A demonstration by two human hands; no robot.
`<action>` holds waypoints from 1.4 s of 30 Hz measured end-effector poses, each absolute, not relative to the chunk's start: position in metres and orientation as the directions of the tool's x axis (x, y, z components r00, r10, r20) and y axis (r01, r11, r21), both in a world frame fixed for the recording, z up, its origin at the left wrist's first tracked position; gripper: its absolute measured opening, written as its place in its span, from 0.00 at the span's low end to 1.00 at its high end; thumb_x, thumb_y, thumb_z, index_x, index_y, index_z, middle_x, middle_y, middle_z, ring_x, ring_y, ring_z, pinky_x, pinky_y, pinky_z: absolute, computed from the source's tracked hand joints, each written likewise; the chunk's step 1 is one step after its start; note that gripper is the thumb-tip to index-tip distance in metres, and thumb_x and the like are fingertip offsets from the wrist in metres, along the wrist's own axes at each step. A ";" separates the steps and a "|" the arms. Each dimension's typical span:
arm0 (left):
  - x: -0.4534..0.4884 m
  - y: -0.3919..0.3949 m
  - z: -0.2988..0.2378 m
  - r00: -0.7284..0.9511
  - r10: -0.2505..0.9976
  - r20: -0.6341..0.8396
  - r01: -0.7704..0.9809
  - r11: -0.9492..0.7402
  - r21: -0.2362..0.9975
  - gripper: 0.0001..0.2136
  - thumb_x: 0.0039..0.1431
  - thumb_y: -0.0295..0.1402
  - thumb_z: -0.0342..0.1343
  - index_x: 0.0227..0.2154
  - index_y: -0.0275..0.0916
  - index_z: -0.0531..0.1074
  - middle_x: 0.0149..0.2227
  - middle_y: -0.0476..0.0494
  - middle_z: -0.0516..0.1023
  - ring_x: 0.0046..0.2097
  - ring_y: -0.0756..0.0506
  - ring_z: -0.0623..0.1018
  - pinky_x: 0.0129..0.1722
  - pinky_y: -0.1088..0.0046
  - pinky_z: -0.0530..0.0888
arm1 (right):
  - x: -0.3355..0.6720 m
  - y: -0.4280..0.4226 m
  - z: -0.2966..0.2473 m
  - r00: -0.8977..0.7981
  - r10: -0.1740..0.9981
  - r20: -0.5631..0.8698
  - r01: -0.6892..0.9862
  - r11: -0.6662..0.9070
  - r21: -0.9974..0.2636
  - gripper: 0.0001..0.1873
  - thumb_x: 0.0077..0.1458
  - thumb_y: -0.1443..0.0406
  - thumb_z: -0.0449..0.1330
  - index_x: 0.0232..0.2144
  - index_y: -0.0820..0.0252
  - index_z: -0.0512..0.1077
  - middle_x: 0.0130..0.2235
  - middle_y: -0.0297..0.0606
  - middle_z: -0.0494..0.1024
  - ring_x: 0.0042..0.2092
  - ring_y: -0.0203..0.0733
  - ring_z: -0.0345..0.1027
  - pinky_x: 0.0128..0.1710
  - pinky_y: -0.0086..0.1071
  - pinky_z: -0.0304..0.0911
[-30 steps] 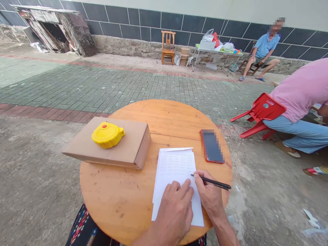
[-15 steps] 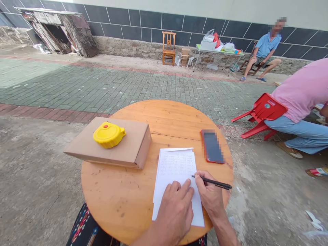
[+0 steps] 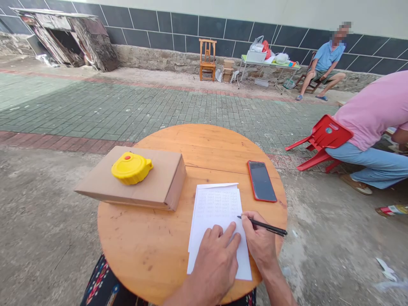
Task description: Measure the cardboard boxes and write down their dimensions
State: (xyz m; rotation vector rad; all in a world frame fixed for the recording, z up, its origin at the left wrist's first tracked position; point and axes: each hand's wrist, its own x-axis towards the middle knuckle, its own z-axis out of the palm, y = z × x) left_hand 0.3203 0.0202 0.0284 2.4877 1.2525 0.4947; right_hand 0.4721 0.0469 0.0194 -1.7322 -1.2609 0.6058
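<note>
A round wooden table (image 3: pixel 143 238) stood in a paved yard. On it lay a white printed paper sheet (image 3: pixel 216 208). The left hand (image 3: pixel 215 265) pressed flat on the sheet's lower part, fingers stretched out; the right hand (image 3: pixel 259 242) pinched a slim black pen (image 3: pixel 264 227), tip at the sheet's right edge. Firm, even pressure should stop the sheet sliding under the nib.

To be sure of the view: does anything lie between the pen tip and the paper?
Nothing visible does. The right hand holds the pen, tip at the paper; the left hand lies flat on the paper just beside the tip.
</note>
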 end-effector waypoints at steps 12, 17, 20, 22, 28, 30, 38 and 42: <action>0.320 0.019 0.027 0.551 0.816 0.175 0.703 -0.567 0.429 0.21 0.54 0.24 0.50 0.52 0.43 0.67 0.62 0.52 0.65 0.42 0.41 0.65 0.39 0.57 0.69 | 0.475 0.046 0.018 0.336 0.936 0.103 0.503 -0.085 -0.860 0.12 0.57 0.58 0.54 0.27 0.58 0.71 0.26 0.33 0.75 0.28 0.40 0.68 0.31 0.31 0.66; 0.319 0.021 0.029 0.555 0.815 0.167 0.704 -0.567 0.428 0.21 0.55 0.24 0.49 0.51 0.42 0.67 0.62 0.52 0.65 0.42 0.41 0.65 0.39 0.57 0.70 | 0.474 0.048 0.018 0.323 0.938 0.124 0.515 -0.064 -0.855 0.12 0.57 0.59 0.54 0.28 0.58 0.72 0.27 0.34 0.76 0.30 0.41 0.69 0.33 0.32 0.66; 0.319 0.021 0.029 0.554 0.817 0.161 0.705 -0.563 0.431 0.20 0.55 0.24 0.49 0.51 0.42 0.67 0.62 0.53 0.65 0.42 0.41 0.65 0.40 0.57 0.70 | 0.472 0.047 0.020 0.325 0.936 0.137 0.526 -0.058 -0.849 0.11 0.56 0.59 0.55 0.26 0.58 0.71 0.26 0.34 0.75 0.29 0.40 0.69 0.31 0.31 0.66; 0.319 0.021 0.029 0.554 0.817 0.157 0.703 -0.561 0.437 0.20 0.55 0.24 0.50 0.51 0.42 0.67 0.62 0.53 0.65 0.42 0.41 0.64 0.40 0.57 0.70 | 0.471 0.046 0.022 0.360 0.923 0.133 0.497 -0.069 -0.865 0.11 0.56 0.59 0.55 0.26 0.58 0.71 0.24 0.32 0.74 0.27 0.39 0.68 0.29 0.30 0.65; 0.320 0.021 0.028 0.558 0.816 0.152 0.703 -0.562 0.436 0.21 0.55 0.24 0.50 0.52 0.42 0.67 0.63 0.52 0.64 0.42 0.41 0.64 0.40 0.56 0.70 | 0.469 0.045 0.033 0.451 0.881 0.143 0.451 -0.087 -0.888 0.11 0.54 0.58 0.56 0.25 0.58 0.71 0.22 0.32 0.74 0.25 0.38 0.67 0.25 0.28 0.65; 0.320 0.021 0.028 0.559 0.815 0.152 0.705 -0.564 0.431 0.21 0.55 0.24 0.50 0.52 0.42 0.67 0.63 0.53 0.64 0.42 0.41 0.64 0.40 0.57 0.70 | 0.469 0.046 0.033 0.448 0.883 0.143 0.466 -0.094 -0.880 0.11 0.54 0.58 0.56 0.25 0.58 0.71 0.22 0.32 0.74 0.24 0.38 0.66 0.25 0.28 0.65; 0.319 0.020 0.030 0.553 0.817 0.161 0.711 -0.564 0.419 0.20 0.55 0.24 0.50 0.52 0.43 0.67 0.62 0.52 0.66 0.42 0.41 0.65 0.40 0.57 0.70 | 0.471 0.048 0.027 0.411 0.902 0.133 0.477 -0.089 -0.874 0.12 0.54 0.58 0.55 0.25 0.58 0.71 0.22 0.32 0.74 0.25 0.38 0.65 0.26 0.29 0.64; 0.320 0.020 0.031 0.552 0.817 0.167 0.711 -0.566 0.418 0.20 0.55 0.24 0.51 0.51 0.43 0.68 0.62 0.51 0.66 0.42 0.41 0.65 0.40 0.57 0.70 | 0.471 0.049 0.026 0.399 0.907 0.135 0.494 -0.089 -0.865 0.12 0.55 0.58 0.55 0.25 0.58 0.70 0.23 0.32 0.74 0.25 0.38 0.66 0.25 0.29 0.64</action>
